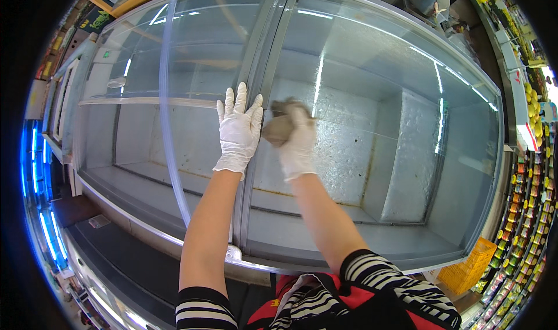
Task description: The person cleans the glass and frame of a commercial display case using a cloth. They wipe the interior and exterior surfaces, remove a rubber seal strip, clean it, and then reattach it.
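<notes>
A large chest freezer with sliding glass lids fills the space before me. My left hand (239, 131), in a white disposable glove, lies spread against the grey centre frame (244, 190) between the two halves. Blurred by motion, my gloved right hand (300, 142) grips a grey-brown cloth (278, 128) just right of that frame. Beneath it shows the freezer's pale inner floor (340, 164), wet-looking, with dark specks and rusty seams. A glass lid (366, 64) covers the far right part and carries bright light reflections. Whether the cloth touches the frame or the glass cannot be told.
A translucent plastic strip (168, 90) crosses the left half. A yellow plastic crate (467, 265) stands by the near right corner, beside shelves of small packaged goods (521, 208). Left of me is a dark counter top (126, 251). A metal container (425, 0) sits beyond the far edge.
</notes>
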